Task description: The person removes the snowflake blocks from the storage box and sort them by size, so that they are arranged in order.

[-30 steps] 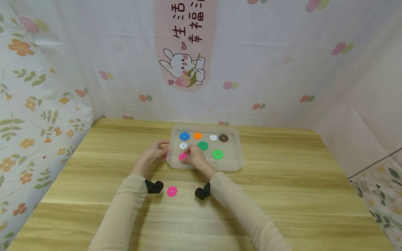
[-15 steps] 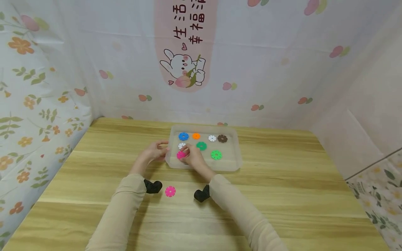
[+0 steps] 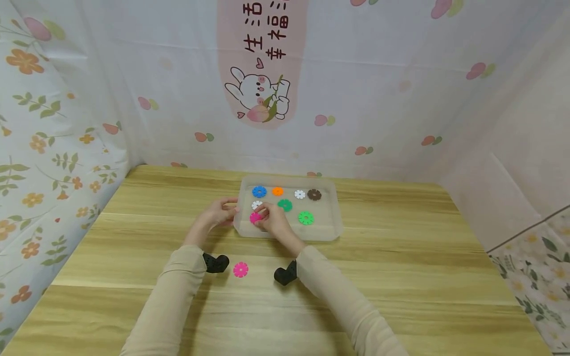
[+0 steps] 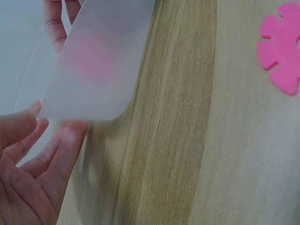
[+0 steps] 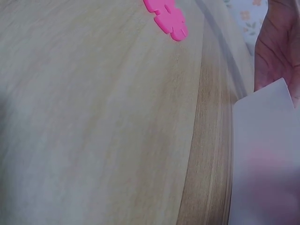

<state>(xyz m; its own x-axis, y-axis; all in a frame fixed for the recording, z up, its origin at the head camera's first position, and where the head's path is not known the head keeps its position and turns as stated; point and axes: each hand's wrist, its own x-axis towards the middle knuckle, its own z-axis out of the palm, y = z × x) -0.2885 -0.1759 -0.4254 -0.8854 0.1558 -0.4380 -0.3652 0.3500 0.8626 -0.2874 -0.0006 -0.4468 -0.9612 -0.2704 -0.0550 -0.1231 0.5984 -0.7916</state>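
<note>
Near the back of the table stands a translucent plastic box (image 3: pixel 318 232) with several flat notched discs in it. My left hand (image 3: pixel 219 213) holds the box's left side. In the left wrist view its thumb is at the rim and its fingers (image 4: pixel 70 136) lie against the outside. Inside the box, my right hand (image 3: pixel 276 222) has its fingertips on a pink notched disc (image 3: pixel 255 218) at the near left, pinching it; the hand covers part of it. The frosted wall blurs this disc in both wrist views. Another pink disc (image 3: pixel 241 269) lies on the table.
The box also holds blue (image 3: pixel 260 192), orange (image 3: pixel 278 191), brown (image 3: pixel 314 195), dark green (image 3: pixel 285 205), light green (image 3: pixel 306 218) and two white discs (image 3: pixel 300 194). Patterned cloth (image 3: pixel 178 99) hangs behind the wooden table (image 3: pixel 401 257).
The pink disc in the box has shifted slightly away and left under my right fingers, which moved with it. My left hand stays on the box. The head view has shifted slightly.
</note>
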